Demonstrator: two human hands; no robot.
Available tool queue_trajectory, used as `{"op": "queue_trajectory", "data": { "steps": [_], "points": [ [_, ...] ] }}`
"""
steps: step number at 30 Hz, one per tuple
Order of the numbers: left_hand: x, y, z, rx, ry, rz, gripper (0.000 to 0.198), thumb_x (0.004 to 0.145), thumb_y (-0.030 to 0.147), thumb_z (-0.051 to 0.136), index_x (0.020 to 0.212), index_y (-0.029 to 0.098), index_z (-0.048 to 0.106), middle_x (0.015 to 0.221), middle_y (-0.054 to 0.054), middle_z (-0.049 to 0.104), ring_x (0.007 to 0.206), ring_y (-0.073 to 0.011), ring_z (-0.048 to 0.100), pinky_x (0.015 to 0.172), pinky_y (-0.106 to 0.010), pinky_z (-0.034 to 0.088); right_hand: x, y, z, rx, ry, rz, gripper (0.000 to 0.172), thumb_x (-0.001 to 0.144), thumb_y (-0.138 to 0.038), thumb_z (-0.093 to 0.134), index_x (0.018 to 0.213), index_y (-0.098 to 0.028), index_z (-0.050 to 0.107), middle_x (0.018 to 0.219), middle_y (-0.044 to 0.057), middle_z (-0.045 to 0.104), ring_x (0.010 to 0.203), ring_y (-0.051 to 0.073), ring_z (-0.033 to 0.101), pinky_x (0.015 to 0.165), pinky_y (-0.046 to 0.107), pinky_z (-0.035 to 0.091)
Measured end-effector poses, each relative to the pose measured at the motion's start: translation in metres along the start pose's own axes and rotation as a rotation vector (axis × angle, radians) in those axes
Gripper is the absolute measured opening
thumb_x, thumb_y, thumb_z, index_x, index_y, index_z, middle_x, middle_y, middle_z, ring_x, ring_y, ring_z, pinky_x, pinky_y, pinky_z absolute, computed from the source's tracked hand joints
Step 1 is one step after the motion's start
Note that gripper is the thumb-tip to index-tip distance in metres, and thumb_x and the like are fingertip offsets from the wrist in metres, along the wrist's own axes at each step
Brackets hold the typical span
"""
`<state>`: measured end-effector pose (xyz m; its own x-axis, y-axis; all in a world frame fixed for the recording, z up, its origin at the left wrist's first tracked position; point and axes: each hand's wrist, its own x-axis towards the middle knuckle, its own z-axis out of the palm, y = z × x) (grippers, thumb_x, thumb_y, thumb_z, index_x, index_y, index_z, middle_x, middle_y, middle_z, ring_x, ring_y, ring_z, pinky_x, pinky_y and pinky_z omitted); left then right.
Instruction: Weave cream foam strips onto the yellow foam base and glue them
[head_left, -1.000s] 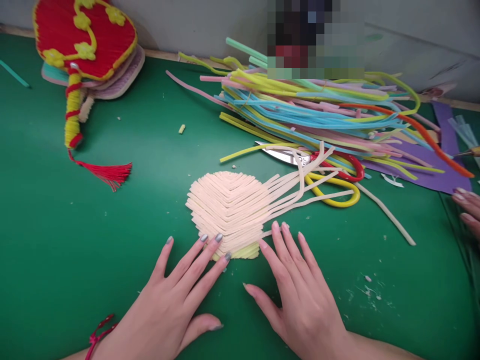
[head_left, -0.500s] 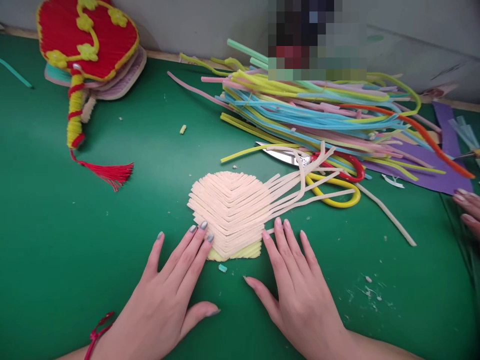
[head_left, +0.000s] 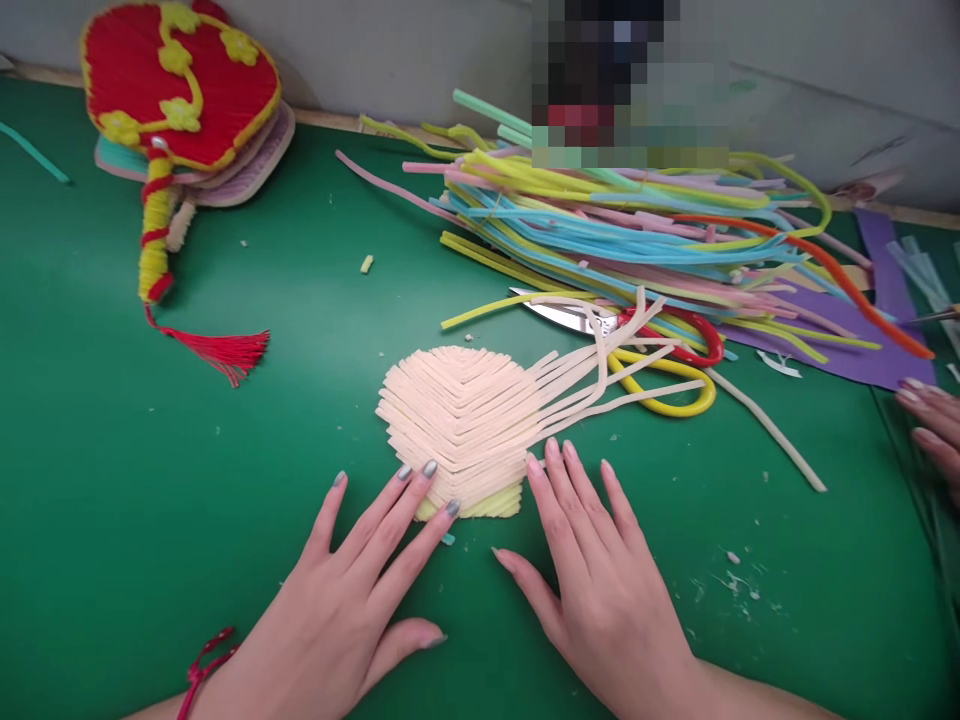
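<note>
A fan-shaped piece covered in cream pipe cleaners lies flat on the green table, its strips laid in V-shaped rows. Pale yellow shows along its lower edge. Loose cream strip ends stick out from its right side over the scissors, which have one red and one yellow handle. My left hand is spread open, with fingertips resting on the piece's lower left. My right hand lies open and flat at the lower right edge, fingertips by the strip ends. Neither hand grips anything.
A heap of coloured pipe cleaners lies at the back beside purple sheets. A red fan with yellow trim and a tassel rests on other fans at back left. Another person's hand is at the right edge.
My left hand has shifted slightly right, its fingertips farther over the piece's lower part, now partly covering a small teal scrap. My right hand has barely moved.
</note>
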<state>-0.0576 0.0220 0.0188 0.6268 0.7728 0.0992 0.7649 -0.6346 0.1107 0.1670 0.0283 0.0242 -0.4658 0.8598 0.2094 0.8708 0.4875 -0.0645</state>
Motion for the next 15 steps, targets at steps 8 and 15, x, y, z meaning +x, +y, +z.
{"op": "queue_trajectory", "data": {
  "steps": [8, 15],
  "points": [
    [0.001, -0.002, -0.005, 0.002, -0.014, 0.028, 0.063, 0.090, 0.060, 0.040, 0.137, 0.020, 0.047, 0.147, -0.011, 0.043, 0.139, -0.0264, 0.031, 0.117, -0.050, 0.003, 0.015, 0.072, -0.019, -0.244, 0.176, 0.259, 0.035, 0.091, -0.023, 0.049, 0.122, -0.008, 0.057, 0.112, 0.018, 0.065, 0.100, 0.028, 0.064, 0.076, 0.035, 0.052],
    [0.000, 0.000, -0.018, -0.182, 0.159, 0.225, 0.029, 0.092, 0.030, 0.053, 0.115, 0.016, 0.063, 0.123, -0.006, 0.066, 0.131, -0.0202, 0.045, 0.118, -0.047, 0.017, -0.015, 0.165, -0.018, -0.474, -0.106, 0.430, 0.036, 0.094, -0.037, 0.040, 0.101, -0.013, 0.066, 0.088, 0.016, 0.068, 0.068, 0.022, 0.065, 0.039, 0.030, 0.035]
  ]
}}
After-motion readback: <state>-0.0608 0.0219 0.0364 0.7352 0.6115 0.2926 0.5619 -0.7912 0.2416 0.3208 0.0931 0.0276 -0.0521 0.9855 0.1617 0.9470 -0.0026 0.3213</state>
